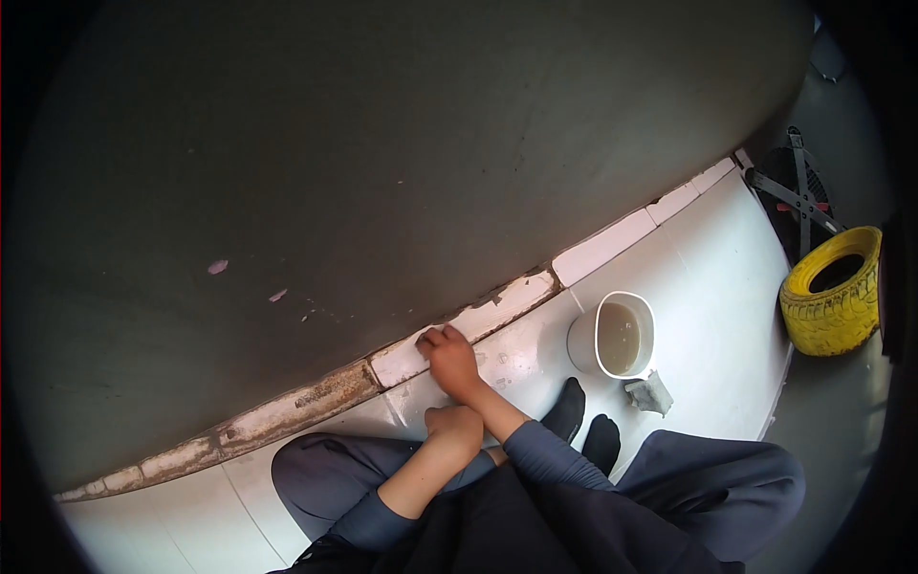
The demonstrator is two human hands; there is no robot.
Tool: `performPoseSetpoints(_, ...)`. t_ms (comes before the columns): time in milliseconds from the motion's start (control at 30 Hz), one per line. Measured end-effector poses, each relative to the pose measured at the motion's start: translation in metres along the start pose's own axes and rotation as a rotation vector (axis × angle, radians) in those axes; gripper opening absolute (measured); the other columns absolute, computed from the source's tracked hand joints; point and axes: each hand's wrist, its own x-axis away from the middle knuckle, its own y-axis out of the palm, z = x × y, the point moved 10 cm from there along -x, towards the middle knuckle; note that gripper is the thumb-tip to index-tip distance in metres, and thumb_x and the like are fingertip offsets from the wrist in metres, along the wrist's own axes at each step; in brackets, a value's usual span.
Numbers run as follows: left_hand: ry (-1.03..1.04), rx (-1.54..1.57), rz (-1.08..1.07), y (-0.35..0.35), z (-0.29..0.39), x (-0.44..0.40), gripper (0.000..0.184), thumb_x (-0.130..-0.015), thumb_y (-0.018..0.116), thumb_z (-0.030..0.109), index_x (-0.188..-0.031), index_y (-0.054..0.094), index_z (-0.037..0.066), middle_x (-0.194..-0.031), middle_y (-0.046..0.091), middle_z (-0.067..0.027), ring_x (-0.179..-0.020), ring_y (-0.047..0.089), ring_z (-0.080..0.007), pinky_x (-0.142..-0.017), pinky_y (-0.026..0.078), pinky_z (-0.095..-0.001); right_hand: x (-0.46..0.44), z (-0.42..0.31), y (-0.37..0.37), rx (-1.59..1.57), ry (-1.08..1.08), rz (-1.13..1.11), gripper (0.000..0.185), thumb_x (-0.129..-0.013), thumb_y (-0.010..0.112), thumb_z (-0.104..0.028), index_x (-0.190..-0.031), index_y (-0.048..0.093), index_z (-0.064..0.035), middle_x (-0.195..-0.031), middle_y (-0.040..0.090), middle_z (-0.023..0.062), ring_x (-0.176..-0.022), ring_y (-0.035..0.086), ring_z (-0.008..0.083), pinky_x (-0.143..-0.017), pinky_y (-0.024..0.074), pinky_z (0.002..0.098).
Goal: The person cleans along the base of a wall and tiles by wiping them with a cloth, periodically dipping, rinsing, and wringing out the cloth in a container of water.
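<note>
My right hand (448,360) presses with curled fingers on a strip of white edging tile (512,297). Something small and dark shows at its fingertips, too small to name. Just below, my left hand (453,423) rests by my right forearm, its fingers hidden. The strip is stained brown along its joints, and its left stretch (296,409) is brown and rough. To the right stands a white bucket (584,342) with murky water. A grey wet-looking cloth (650,393) lies against the bucket's base.
A large dark grey surface (402,172) lies beyond the strip, with pale flakes (277,296) on it. White floor tiles (712,277) carry the bucket and my feet in black socks (602,442). At far right are a yellow tyre (830,316) and a crossed metal frame (801,196).
</note>
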Motion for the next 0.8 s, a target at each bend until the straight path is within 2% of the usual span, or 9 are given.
performPoseSetpoints(33,-0.024,-0.001,-0.04,0.003,-0.004,0.0,0.027,-0.087,0.053,0.03,-0.09,0.068,0.007,-0.095,0.066,-0.0102,-0.094,0.061,-0.026,-0.076,0.046,-0.0411,0.0,-0.002,0.005,0.005,0.01,-0.094,0.011,-0.068,0.054,-0.01,-0.075,0.063,-0.0089,-0.084,0.057,0.0058,-0.08,0.054,0.0237,-0.072,0.048,0.0341)
performPoseSetpoints(133,-0.057,-0.012,-0.037,-0.002,-0.01,0.008,0.027,-0.087,0.053,0.03,-0.089,0.068,0.007,-0.093,0.066,-0.0099,-0.094,0.06,-0.026,-0.076,0.045,-0.0412,-0.001,0.029,-0.01,0.062,-0.037,-0.044,0.012,-0.069,0.054,-0.01,-0.076,0.063,-0.0093,-0.087,0.057,0.0056,-0.081,0.053,0.0238,-0.073,0.0475,0.0349)
performPoseSetpoints(267,0.009,-0.085,0.026,-0.008,-0.004,0.009,0.028,-0.087,0.053,0.029,-0.091,0.068,0.007,-0.089,0.065,-0.0086,-0.091,0.058,-0.0257,-0.077,0.043,-0.0421,0.001,0.133,-0.041,0.167,0.211,-0.064,0.014,-0.069,0.054,-0.007,-0.079,0.064,-0.0086,-0.091,0.058,0.0066,-0.079,0.054,0.0268,-0.072,0.0475,0.0368)
performPoseSetpoints(367,0.017,-0.059,0.019,-0.009,-0.003,0.008,0.028,-0.087,0.053,0.03,-0.091,0.068,0.007,-0.091,0.065,-0.0083,-0.091,0.058,-0.0256,-0.077,0.043,-0.0416,0.002,0.159,-0.05,0.203,0.35,-0.065,0.017,-0.068,0.054,-0.003,-0.081,0.064,-0.0069,-0.093,0.058,0.0087,-0.078,0.055,0.0288,-0.07,0.048,0.0383)
performPoseSetpoints(467,-0.024,-0.053,0.025,-0.017,-0.008,0.01,0.027,-0.086,0.054,0.03,-0.092,0.068,0.007,-0.093,0.065,-0.0086,-0.093,0.058,-0.0254,-0.078,0.043,-0.0407,-0.002,0.125,-0.041,0.277,0.377,-0.014,0.018,-0.066,0.053,0.0,-0.08,0.063,-0.0053,-0.09,0.057,0.01,-0.079,0.054,0.0296,-0.069,0.0484,0.0392)
performPoseSetpoints(567,-0.104,-0.042,0.002,-0.022,-0.019,0.013,0.025,-0.086,0.054,0.027,-0.092,0.068,0.008,-0.095,0.065,-0.0085,-0.095,0.059,-0.0253,-0.078,0.043,-0.04,-0.004,0.069,-0.02,0.151,0.254,-0.003,0.019,-0.065,0.053,0.0,-0.08,0.063,-0.0055,-0.088,0.056,0.0099,-0.081,0.054,0.0301,-0.069,0.0481,0.0394)
performPoseSetpoints(633,-0.18,0.007,-0.07,-0.022,-0.029,0.016,0.023,-0.08,0.054,0.012,-0.098,0.068,0.012,-0.103,0.065,-0.0057,-0.099,0.058,-0.0227,-0.078,0.039,-0.0369,-0.005,0.038,-0.007,0.111,0.165,-0.013,0.014,-0.068,0.053,-0.006,-0.077,0.063,-0.0072,-0.085,0.055,0.0081,-0.081,0.053,0.0274,-0.069,0.0478,0.0373)
performPoseSetpoints(733,-0.191,0.02,-0.037,-0.02,-0.037,0.013,0.023,-0.08,0.054,0.012,-0.098,0.069,0.012,-0.104,0.065,-0.0061,-0.099,0.058,-0.0221,-0.076,0.04,-0.0361,-0.005,0.047,-0.012,0.081,0.072,-0.018,0.015,-0.069,0.052,-0.009,-0.079,0.064,-0.0091,-0.085,0.055,0.0069,-0.082,0.053,0.026,-0.072,0.0468,0.0375)
performPoseSetpoints(800,-0.194,0.02,-0.036,-0.02,-0.038,0.016,0.023,-0.08,0.054,0.012,-0.097,0.069,0.012,-0.104,0.065,-0.0062,-0.099,0.059,-0.0219,-0.075,0.04,-0.036,-0.003,0.077,-0.017,0.224,0.124,-0.087,0.019,-0.07,0.053,-0.011,-0.083,0.066,-0.0108,-0.088,0.057,0.0063,-0.082,0.054,0.0262,-0.072,0.0459,0.0387)
